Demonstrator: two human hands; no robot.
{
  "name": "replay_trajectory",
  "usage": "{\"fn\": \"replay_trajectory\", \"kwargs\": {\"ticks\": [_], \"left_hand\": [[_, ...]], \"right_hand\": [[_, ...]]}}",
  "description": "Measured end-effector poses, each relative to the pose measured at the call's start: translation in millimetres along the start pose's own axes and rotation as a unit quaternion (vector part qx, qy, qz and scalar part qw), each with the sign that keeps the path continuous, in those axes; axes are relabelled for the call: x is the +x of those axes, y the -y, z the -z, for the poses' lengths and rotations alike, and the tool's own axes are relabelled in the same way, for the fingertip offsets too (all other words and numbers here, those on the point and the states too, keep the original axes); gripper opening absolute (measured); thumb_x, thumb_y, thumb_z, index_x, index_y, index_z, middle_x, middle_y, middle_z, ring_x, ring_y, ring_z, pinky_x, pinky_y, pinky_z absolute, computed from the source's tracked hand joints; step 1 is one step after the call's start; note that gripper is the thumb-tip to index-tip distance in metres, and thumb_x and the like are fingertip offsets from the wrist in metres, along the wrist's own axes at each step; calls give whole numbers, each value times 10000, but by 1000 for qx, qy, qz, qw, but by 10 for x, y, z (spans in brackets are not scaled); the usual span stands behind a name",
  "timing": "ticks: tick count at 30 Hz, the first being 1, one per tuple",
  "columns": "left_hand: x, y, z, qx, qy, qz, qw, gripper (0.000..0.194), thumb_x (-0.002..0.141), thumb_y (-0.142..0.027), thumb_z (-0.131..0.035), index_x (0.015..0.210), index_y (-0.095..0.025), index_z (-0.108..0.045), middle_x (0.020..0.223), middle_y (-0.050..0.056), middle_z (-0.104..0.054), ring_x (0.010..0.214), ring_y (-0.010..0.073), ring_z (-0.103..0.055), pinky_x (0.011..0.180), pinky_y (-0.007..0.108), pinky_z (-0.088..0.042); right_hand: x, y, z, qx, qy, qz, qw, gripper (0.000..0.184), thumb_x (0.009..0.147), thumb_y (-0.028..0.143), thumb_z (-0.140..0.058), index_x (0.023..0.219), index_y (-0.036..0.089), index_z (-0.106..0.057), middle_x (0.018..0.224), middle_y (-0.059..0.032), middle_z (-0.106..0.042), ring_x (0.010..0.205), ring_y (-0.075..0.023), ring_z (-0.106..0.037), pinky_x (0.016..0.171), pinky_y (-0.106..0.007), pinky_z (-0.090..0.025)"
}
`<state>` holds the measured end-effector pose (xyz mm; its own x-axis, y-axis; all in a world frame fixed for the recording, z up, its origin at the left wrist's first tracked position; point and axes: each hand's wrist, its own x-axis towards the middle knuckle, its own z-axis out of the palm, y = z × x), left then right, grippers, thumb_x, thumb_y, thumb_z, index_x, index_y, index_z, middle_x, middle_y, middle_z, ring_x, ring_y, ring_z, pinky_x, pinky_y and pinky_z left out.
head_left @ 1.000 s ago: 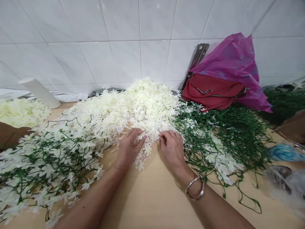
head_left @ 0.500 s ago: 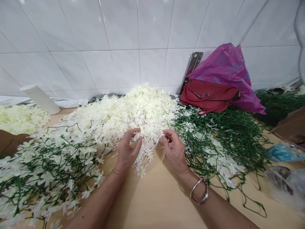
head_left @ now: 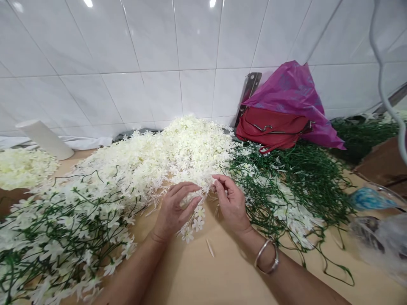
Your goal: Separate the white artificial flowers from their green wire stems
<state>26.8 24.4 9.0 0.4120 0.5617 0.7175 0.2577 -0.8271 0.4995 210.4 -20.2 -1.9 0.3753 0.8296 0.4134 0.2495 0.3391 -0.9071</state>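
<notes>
My left hand (head_left: 176,207) hovers at the front of a heap of white artificial blossoms (head_left: 190,140), thumb and fingers apart. A few loose blossoms (head_left: 192,228) lie on the table beside its fingertips. My right hand (head_left: 232,203), with a silver bangle on the wrist, pinches a small white piece (head_left: 214,181) that looks like part of a blossom. A thin pale sliver (head_left: 210,248) rests on the bare wood between my forearms.
White flowers on green stems (head_left: 73,228) spread at left; green plastic stems (head_left: 292,178) pile at right. Behind stand a red handbag (head_left: 273,127), a purple plastic bag (head_left: 289,89) and a white roll (head_left: 46,140). Part of another person's arm (head_left: 11,201) shows at far left.
My left hand has spread its fingers and shifted slightly right. The pale sliver now lies on the table where bare wood was. The whole view has moved a little.
</notes>
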Motion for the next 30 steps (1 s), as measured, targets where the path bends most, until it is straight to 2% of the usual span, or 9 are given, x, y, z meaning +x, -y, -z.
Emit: {"fn": "replay_trajectory", "kwargs": {"ticks": [3, 6, 9, 13, 16, 21, 26, 28, 30], "left_hand": [[7, -3, -25, 17, -39, 3, 999, 285, 973, -215, -691, 1257, -226, -673, 1140, 96, -741, 1092, 224, -709, 978, 372, -570], [6, 11, -51, 5, -20, 1, 1000, 272, 991, -204, -673, 1262, -225, -669, 1068, 72, -761, 979, 189, -729, 900, 323, -587], [10, 16, -69, -17, 7, -13, 1000, 166, 990, -186, -672, 1150, -216, -704, 1030, 59, -785, 962, 179, -736, 879, 294, -581], [7, 19, -74, -46, 2, 14, 999, 117, 1002, -163, -633, 1067, -209, -719, 985, 50, -775, 925, 165, -728, 848, 275, -570], [-18, 55, -74, -70, -19, 58, 996, 94, 986, -187, -647, 1022, -210, -730, 969, 48, -765, 913, 171, -725, 846, 286, -559], [-53, 138, -88, -145, -68, 167, 973, 35, 922, -236, -719, 936, -207, -731, 988, 59, -772, 956, 198, -725, 899, 327, -552], [-35, 138, -103, -217, -96, 247, 939, 183, 822, -300, -835, 779, -197, -690, 871, 41, -761, 963, 210, -734, 886, 323, -566], [-28, 129, -108, -223, -104, 273, 930, 230, 783, -319, -869, 747, -198, -677, 748, 9, -717, 884, 195, -730, 832, 303, -566], [-21, 125, -112, -241, -108, 291, 920, 241, 766, -325, -883, 770, -197, -679, 711, -12, -695, 776, 160, -708, 757, 269, -556]], "right_hand": [[-62, 26, -63, 79, 59, -31, 995, 204, 1012, 367, -610, 1170, 240, -635, 934, -25, -708, 859, -189, -677, 818, -320, -538], [-149, 42, -116, 117, 106, -50, 986, 127, 1030, 349, -585, 1116, 259, -564, 822, 21, -660, 790, -170, -658, 762, -288, -534], [-198, 64, -114, 54, 125, -23, 990, 58, 1049, 305, -533, 1083, 261, -548, 827, 23, -653, 757, -161, -641, 716, -272, -509], [-193, 110, -84, -70, 142, 51, 986, 96, 1058, 241, -485, 1050, 248, -580, 869, 1, -660, 716, -157, -622, 704, -283, -482], [-174, 117, -81, -104, 135, 86, 982, 152, 1074, 229, -440, 1088, 241, -591, 964, -31, -693, 787, -175, -653, 757, -305, -493], [-115, 96, -53, -167, 57, 116, 977, 172, 1067, 207, -431, 1119, 219, -595, 1027, -71, -687, 919, -223, -654, 825, -356, -491], [-99, 71, -19, -370, 73, 110, 920, 99, 976, 182, -603, 1069, 191, -636, 1034, -97, -661, 967, -291, -616, 843, -430, -438], [-104, 54, -18, -434, 94, 94, 891, 66, 950, 180, -647, 1015, 189, -654, 1040, -106, -659, 970, -310, -597, 825, -436, -424], [-102, 43, -18, -452, 106, 90, 881, 58, 941, 147, -641, 917, 199, -649, 998, -96, -663, 943, -303, -586, 807, -429, -416]]}}
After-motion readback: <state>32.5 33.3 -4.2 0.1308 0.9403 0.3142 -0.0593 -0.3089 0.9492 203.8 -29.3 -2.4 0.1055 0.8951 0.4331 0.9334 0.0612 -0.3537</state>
